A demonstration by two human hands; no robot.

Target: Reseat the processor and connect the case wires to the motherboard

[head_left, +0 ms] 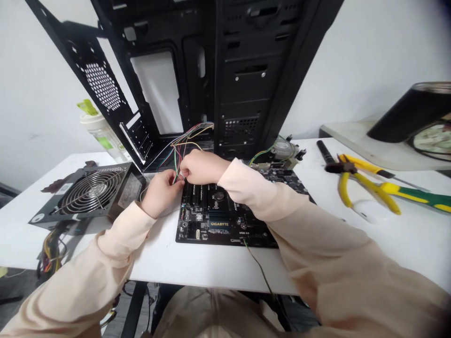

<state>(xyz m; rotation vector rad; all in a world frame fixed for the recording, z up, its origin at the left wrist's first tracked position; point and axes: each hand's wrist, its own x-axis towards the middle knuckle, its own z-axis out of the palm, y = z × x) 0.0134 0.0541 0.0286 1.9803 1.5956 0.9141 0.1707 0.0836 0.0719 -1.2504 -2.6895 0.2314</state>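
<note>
Thin coloured case wires (190, 134) run out of the black computer case (243, 80) to my two hands. My left hand (162, 190) is closed in a pinch at the wires, just off the upper left corner of the motherboard (218, 225). Right beside it, my right hand (202, 167) is closed too, its fingertips meeting the left ones at the wire ends. Whatever connector sits between the fingertips is hidden. The board lies flat, marked GIGABYTE, and a green and black cable (259, 265) hangs from its front edge over the table's edge.
A power supply (93, 192) with a bundle of cables (52, 249) stands at left, near a clear bottle (105, 134). The case rises behind the board. At right lie yellow-handled pliers (369, 185), screwdrivers (417, 195) and a raised shelf (384, 145).
</note>
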